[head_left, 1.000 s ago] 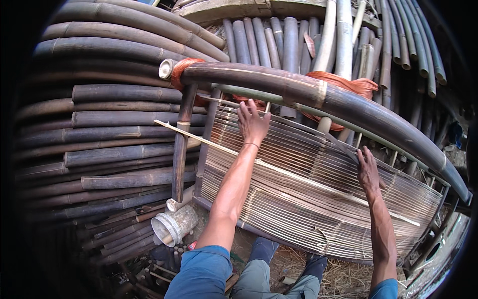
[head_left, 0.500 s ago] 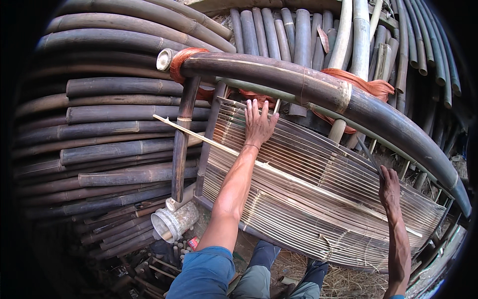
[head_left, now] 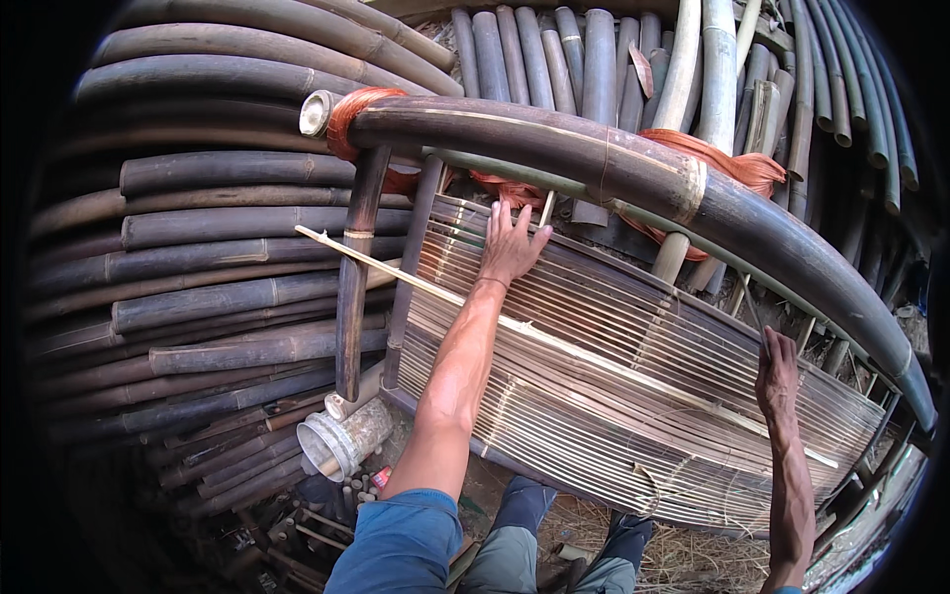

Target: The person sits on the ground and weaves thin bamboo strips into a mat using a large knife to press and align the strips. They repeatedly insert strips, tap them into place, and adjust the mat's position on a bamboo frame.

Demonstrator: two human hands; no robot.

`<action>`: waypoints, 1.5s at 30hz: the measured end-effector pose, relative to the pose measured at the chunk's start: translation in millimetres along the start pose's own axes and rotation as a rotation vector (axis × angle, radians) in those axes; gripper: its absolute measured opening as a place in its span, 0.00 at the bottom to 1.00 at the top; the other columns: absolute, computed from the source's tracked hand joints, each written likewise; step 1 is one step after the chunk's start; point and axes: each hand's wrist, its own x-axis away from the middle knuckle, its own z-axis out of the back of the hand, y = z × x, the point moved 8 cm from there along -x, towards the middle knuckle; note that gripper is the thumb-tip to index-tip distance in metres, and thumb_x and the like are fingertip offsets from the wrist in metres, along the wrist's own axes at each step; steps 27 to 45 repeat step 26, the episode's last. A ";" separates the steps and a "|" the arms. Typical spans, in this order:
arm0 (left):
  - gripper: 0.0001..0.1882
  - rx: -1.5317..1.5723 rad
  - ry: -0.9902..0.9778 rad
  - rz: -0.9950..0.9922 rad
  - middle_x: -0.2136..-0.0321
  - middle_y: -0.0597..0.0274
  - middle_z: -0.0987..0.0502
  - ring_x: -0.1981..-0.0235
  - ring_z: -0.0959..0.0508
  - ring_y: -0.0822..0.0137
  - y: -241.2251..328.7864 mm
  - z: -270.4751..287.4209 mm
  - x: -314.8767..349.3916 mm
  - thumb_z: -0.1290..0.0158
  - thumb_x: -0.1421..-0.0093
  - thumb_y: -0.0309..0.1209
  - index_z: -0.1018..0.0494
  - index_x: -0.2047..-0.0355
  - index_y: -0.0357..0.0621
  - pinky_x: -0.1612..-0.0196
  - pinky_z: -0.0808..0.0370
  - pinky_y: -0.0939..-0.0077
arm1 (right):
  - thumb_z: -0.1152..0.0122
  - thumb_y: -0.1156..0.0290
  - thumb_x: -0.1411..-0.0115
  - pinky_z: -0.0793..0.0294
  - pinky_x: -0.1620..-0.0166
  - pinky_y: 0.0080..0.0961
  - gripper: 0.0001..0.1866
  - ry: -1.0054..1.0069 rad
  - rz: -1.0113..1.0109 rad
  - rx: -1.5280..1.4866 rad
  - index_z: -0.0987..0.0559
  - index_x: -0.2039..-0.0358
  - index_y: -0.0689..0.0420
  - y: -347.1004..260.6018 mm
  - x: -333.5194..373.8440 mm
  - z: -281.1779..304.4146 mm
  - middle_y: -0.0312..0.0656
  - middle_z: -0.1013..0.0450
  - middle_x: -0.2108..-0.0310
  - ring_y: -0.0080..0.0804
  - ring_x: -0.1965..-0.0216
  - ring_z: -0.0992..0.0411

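Observation:
A slatted bamboo panel (head_left: 584,436) of thin parallel strips in a dark frame lies in front of me. My left hand (head_left: 510,246) rests flat on its far edge, fingers outstretched, holding nothing. At the panel's far right side, my right hand (head_left: 778,361) is closed round a thin dark blade-like tool (head_left: 753,302). The tool points away from me, past the panel's edge; its kind is not plain. A pale split bamboo strip (head_left: 396,274) lies slantwise across the slats, beneath my left forearm. Just beyond the panel runs a thick dark bamboo pole (head_left: 534,144).
Orange cord (head_left: 358,111) wraps the pole's left end, and more orange cord (head_left: 727,158) hangs farther right. A short dark bamboo post (head_left: 358,287) stands at the panel's left. Bamboo poles (head_left: 228,228) are stacked along the left. A white bucket (head_left: 341,441) lies tipped near my left arm.
The tool in my right hand has swung more upright, and less of it shows. My left hand has stayed on the far edge. The whole view has shifted slightly.

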 end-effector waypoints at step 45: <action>0.18 -0.045 -0.189 -0.365 0.63 0.46 0.21 0.59 0.22 0.52 184.8 -71.3 14.0 0.47 0.42 0.46 0.18 0.64 0.46 0.50 0.30 0.63 | 0.46 0.75 0.39 0.23 0.59 0.42 0.32 -0.150 -0.577 -0.228 0.40 0.35 0.43 19.9 155.0 -6.5 0.56 0.49 0.39 0.57 0.56 0.28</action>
